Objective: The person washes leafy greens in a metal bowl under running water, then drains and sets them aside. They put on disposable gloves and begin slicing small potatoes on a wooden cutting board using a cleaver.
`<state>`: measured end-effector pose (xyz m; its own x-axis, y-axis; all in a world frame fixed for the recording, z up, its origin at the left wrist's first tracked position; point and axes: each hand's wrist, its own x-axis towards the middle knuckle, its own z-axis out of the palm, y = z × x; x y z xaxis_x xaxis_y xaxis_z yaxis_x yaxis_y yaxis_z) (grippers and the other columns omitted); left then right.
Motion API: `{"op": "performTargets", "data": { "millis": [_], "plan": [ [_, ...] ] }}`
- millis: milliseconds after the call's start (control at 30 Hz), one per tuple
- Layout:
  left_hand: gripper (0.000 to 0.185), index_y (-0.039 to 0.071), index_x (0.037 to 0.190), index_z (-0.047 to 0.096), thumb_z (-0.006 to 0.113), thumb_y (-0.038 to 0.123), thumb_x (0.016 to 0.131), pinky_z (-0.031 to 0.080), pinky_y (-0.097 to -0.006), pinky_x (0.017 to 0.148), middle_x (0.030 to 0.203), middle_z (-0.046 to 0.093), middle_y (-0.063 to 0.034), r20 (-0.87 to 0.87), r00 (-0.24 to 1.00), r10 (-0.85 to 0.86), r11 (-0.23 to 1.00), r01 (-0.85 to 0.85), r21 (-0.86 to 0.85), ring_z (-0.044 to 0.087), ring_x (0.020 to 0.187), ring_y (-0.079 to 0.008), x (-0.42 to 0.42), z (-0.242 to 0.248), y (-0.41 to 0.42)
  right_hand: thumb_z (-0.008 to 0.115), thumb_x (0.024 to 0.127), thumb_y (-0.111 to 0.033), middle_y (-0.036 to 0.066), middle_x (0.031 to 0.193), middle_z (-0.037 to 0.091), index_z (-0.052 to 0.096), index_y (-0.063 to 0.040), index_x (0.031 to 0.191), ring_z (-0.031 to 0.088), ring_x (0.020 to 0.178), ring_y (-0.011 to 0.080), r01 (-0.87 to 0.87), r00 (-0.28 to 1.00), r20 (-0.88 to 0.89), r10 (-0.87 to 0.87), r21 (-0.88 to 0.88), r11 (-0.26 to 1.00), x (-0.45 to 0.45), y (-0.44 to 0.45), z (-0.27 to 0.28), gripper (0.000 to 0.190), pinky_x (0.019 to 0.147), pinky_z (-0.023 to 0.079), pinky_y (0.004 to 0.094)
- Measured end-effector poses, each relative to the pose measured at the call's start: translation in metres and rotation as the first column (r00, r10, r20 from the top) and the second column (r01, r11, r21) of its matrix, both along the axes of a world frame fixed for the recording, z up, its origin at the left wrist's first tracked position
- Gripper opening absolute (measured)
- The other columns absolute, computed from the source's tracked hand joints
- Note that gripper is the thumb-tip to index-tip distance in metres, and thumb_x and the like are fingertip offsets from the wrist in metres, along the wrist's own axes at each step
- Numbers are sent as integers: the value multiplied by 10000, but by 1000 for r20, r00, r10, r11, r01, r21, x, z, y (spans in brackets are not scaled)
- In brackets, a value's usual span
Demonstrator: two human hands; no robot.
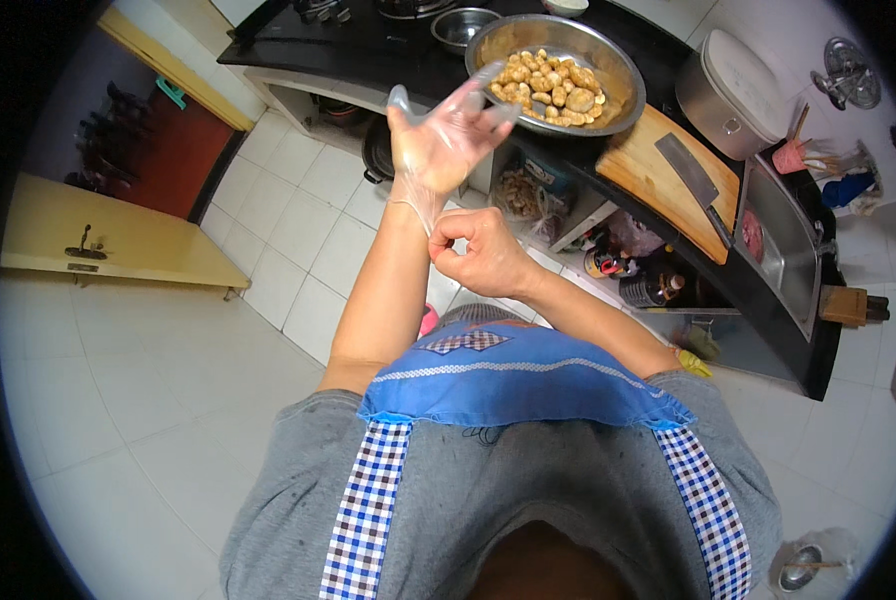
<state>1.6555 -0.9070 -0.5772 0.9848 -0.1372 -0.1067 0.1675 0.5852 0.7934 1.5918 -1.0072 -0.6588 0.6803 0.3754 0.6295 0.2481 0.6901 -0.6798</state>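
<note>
A clear thin plastic glove (434, 161) covers my left hand (448, 135), whose fingers are spread, with loose film at the fingertips. My bare right hand (485, 251) pinches the glove's cuff at the left wrist between thumb and fingers. Beyond the left hand, on the black counter, stands a wide metal basin (620, 67) holding many small, brown-and-pale knobbly tubers (556, 86), which look like ginger or Jerusalem artichoke. The left fingertips overlap the basin's near rim in the view; whether they touch it cannot be told.
Right of the basin, a cleaver (688, 169) lies on a wooden cutting board (643, 157) beside a metal sink (785, 262). A lidded container (725, 97) stands behind. A small metal bowl (459, 28) is at the basin's left. Bottles (646, 291) stand under the counter edge; a yellow door (117, 232) is at left.
</note>
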Motion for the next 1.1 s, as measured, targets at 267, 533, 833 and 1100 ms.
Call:
{"op": "performTargets", "data": {
  "millis": [267,533,833,1100],
  "plan": [
    [827,-80,1223,420,211,642,877,301,-591,1015,1220,467,-268,-49,989,139,919,-110,379,395,1195,-446,-1,-20,-2,543,630,-5,107,609,582,604,-26,656,555,553,230,111,982,141,-123,93,989,-6,3,-5,70,509,418,318],
    [879,129,1452,124,254,729,823,217,-448,1058,1435,263,-211,9,948,319,580,-203,789,247,1311,-371,22,-53,15,640,711,-16,-52,595,422,529,-47,836,390,561,25,-90,970,-226,95,33,995,0,10,-13,170,518,352,208],
    [394,4,977,474,312,361,948,419,-402,825,1018,566,-176,582,800,145,-112,-571,813,559,902,-348,34,-53,38,725,732,1,-7,648,555,498,-31,887,542,576,57,-66,875,-479,73,32,997,29,13,-19,277,510,451,192],
    [666,-63,1296,357,580,344,818,274,-545,967,1143,522,-224,751,657,-71,-647,-603,467,474,1081,-373,28,-48,33,610,703,4,118,771,553,612,-56,981,578,723,298,845,524,346,-778,-98,525,38,14,-12,284,622,487,350]
  ]
}}
